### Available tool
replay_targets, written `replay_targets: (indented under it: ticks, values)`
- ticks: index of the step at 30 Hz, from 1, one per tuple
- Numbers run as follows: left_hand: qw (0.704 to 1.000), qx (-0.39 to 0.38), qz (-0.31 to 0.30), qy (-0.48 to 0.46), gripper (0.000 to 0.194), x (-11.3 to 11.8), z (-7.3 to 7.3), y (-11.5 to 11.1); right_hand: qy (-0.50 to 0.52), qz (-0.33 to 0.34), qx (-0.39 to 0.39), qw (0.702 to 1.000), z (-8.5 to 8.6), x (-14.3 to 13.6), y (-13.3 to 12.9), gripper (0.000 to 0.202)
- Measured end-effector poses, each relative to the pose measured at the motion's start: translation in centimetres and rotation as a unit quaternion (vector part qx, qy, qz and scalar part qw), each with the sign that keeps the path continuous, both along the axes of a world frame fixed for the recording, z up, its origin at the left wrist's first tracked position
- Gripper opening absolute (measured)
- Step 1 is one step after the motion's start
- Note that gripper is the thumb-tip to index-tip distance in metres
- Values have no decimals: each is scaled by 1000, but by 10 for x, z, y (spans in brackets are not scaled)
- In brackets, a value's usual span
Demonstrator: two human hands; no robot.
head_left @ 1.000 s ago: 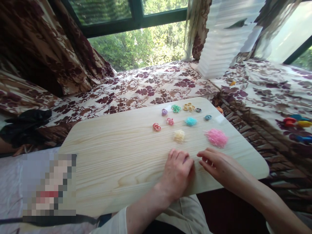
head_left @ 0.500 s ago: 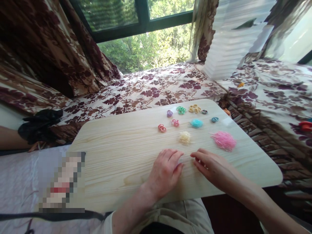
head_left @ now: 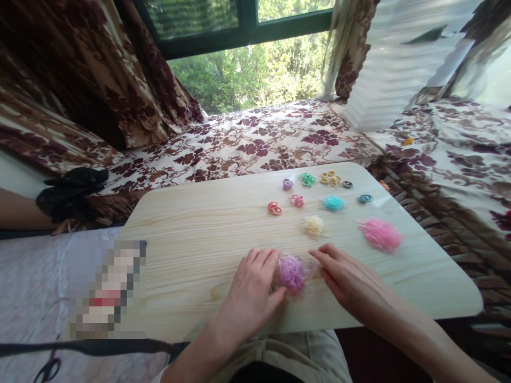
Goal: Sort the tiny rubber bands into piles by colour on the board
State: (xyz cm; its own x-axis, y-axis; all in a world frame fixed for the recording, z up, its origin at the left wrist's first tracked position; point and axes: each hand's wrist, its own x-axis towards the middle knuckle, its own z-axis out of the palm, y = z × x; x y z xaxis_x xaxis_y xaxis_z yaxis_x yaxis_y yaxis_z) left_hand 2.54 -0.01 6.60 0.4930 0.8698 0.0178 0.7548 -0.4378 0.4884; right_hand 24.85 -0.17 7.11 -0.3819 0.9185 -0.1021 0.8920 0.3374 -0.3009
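A loose pile of purple elastic bands point(head_left: 292, 274) lies on the light wooden table point(head_left: 187, 266) between my hands. My left hand point(head_left: 255, 282) rests along the pile's left side, its thumb apart from the fingers and touching the edge. To the right of the pile, my right hand point(head_left: 339, 271) has its fingertips pressed together. A few thin pale strands show by those fingertips, too faint to name. Beyond my hands lie a cream pile of elastic bands point(head_left: 313, 226), a pink pile point(head_left: 381, 235) and a turquoise pile point(head_left: 334, 202).
Small groups of hair ties sit farther back: red ties point(head_left: 274, 207), pink ties point(head_left: 297, 200), green ties point(head_left: 307, 179), yellow ties point(head_left: 330, 178) and a dark teal tie point(head_left: 365, 198). A blurred-out rectangle point(head_left: 112, 287) covers something at the table's left edge. Floral cloth point(head_left: 247, 138) borders the table's far side.
The purple pile now shows between my hands, where it was hidden before. My hands have moved apart, the left one shifting left. The view has turned slightly.
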Motion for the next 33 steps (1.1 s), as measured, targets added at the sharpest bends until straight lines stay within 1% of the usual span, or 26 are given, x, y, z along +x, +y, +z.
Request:
replay_targets:
  ticks: [2, 4, 6, 9, 11, 12, 15, 17, 18, 19, 21, 22, 23, 25, 27, 30, 33]
  values:
    - [1000, -10, -14, -15, 52, 4, 1, 3, -17, -20, 9, 1000, -1, 1, 4, 27]
    - [998, -23, -36, -37, 46, 8, 3, 5, -28, -21, 7, 999, -1, -2, 5, 25]
    - [996, -37, -55, -64, 43, 11, 5, 5, -15, 0, 2, 1000, -1, -6, 3, 25]
    - [993, -42, -63, -91, 47, 8, 8, 4, 37, 28, 7, 999, -1, -6, -1, 27]
    - [996, -29, -41, -72, 48, 0, 10, 2, 52, 21, 18, 998, -2, -1, -1, 27]
    - [998, -20, -26, -50, 45, -4, 11, 1, 51, 11, 24, 998, -2, 3, -1, 27]
    - [1000, -9, 0, 22, 23, -14, 11, -5, 42, -6, 20, 999, -1, 9, 2, 26]
    - [999, -11, -1, 51, 14, -15, 10, -7, 50, 1, 3, 999, 0, 8, 3, 26]
    - [998, -12, 1, 58, 17, -14, 9, -7, 59, 8, -3, 998, 0, 7, 3, 25]
    - [998, -14, 9, 62, 24, -12, 9, -7, 69, 15, -4, 998, 0, 6, 3, 23]
    - [997, -19, 32, 68, 47, -6, 11, -4, 87, 23, 13, 996, -1, 6, 2, 20]
    - [996, -23, 44, 72, 57, -3, 13, -2, 93, 24, 27, 995, -2, 7, 2, 26]
    - [995, -28, 50, 76, 61, 0, 15, 0, 96, 28, 39, 994, -3, 9, 1, 36]
    - [995, -43, 40, 84, 55, 7, 19, 4, 98, 43, 53, 993, -4, 10, -1, 49]
    - [995, -59, 20, 84, 43, 13, 20, 7, 105, 60, 50, 991, -5, 7, -4, 53]
    - [995, -69, 3, 77, 31, 21, 17, 9, 113, 53, 39, 991, -3, -5, -6, 46]
    - [996, -65, -7, 58, 24, 26, 12, 9, 103, 35, 14, 994, -2, -17, -6, 31]
